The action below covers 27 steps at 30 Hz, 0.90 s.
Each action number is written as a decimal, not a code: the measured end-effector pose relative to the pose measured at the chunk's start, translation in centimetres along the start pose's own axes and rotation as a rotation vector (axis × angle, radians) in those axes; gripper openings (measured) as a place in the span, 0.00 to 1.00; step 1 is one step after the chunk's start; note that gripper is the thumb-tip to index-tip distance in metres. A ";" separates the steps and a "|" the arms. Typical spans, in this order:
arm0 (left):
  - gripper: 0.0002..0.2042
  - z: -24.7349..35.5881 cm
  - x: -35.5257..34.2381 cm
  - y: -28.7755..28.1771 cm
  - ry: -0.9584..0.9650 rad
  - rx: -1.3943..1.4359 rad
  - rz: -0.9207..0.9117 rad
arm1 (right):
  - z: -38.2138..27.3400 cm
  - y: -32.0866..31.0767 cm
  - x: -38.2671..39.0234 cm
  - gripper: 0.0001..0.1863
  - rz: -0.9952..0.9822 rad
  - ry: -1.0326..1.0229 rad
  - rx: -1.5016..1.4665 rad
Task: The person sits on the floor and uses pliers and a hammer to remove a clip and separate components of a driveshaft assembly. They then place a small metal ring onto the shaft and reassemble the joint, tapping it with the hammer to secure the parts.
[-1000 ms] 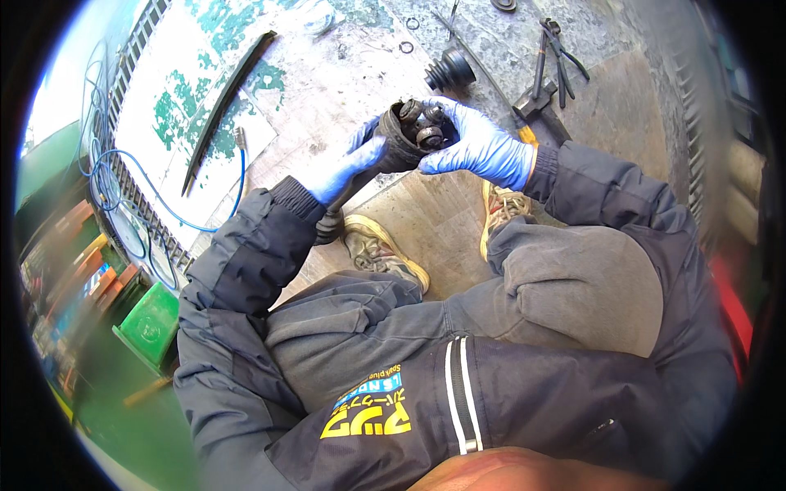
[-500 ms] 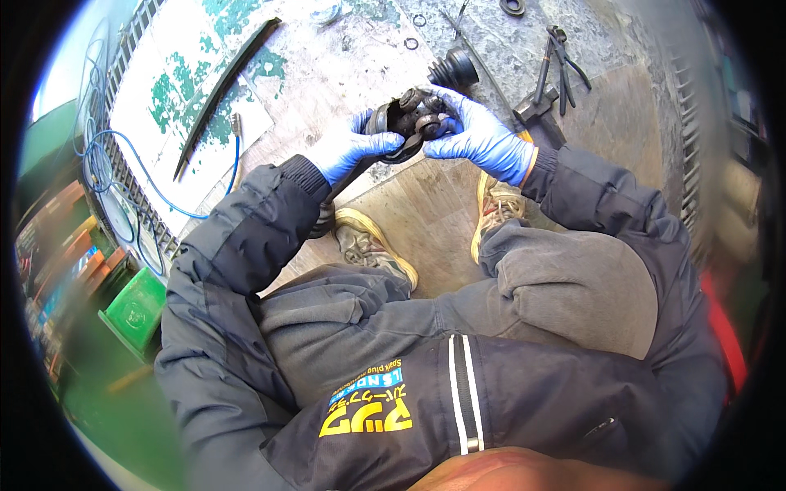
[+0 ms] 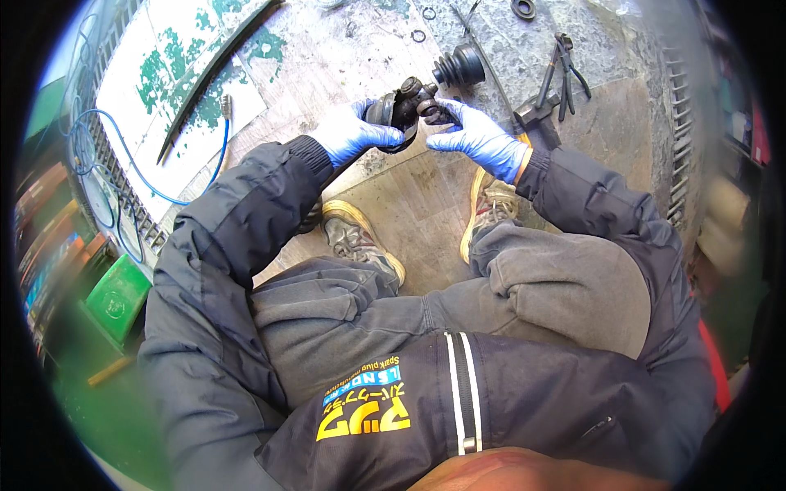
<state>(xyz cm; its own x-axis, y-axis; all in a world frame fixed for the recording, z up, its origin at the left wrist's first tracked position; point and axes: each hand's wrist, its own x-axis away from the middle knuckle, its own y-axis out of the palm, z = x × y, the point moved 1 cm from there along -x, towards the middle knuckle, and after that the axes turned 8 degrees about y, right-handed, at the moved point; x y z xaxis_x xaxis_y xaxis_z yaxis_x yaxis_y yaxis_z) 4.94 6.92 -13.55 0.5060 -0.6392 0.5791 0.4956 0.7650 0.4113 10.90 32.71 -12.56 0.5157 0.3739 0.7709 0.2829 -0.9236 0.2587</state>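
A dark, greasy tripod joint (image 3: pixel 416 100) with round rollers is held up between my gloved hands, above the floor in front of my shoes. My left hand (image 3: pixel 348 135) is closed around the dark boot or collar (image 3: pixel 380 113) at its left side, thumb on the near edge. A dark shaft runs down from there, partly hidden by my left sleeve. At the joint's right side, my right hand (image 3: pixel 483 141) has its thumb below and fingers around a roller; the fingertips are partly hidden. Both gloves are blue.
A ribbed black rubber boot (image 3: pixel 460 67) lies just beyond my right hand. Pliers (image 3: pixel 560 78) and a hammer-like tool (image 3: pixel 536 113) rest farther right. Rings (image 3: pixel 419 36) are scattered at the back. A long dark strip (image 3: pixel 214 82) and a blue hose (image 3: pixel 223 151) lie left.
My right fingers have drawn back from over the tripod joint to its right side, so more of its rollers shows. The left hand keeps its hold. The whole view has shifted slightly.
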 end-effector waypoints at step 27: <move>0.22 -2.9 -2.8 -3.2 -0.152 -0.345 0.140 | 13.9 -13.4 9.3 0.38 0.990 -0.052 0.769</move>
<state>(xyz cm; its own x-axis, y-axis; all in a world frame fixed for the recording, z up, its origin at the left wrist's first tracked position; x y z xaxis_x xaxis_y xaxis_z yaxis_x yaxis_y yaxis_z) 4.02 5.98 -18.55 0.4879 -0.4916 0.7213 0.6499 0.7562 0.0757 23.14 49.71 -16.91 0.8024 -0.4317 0.4120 0.1458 -0.5277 -0.8368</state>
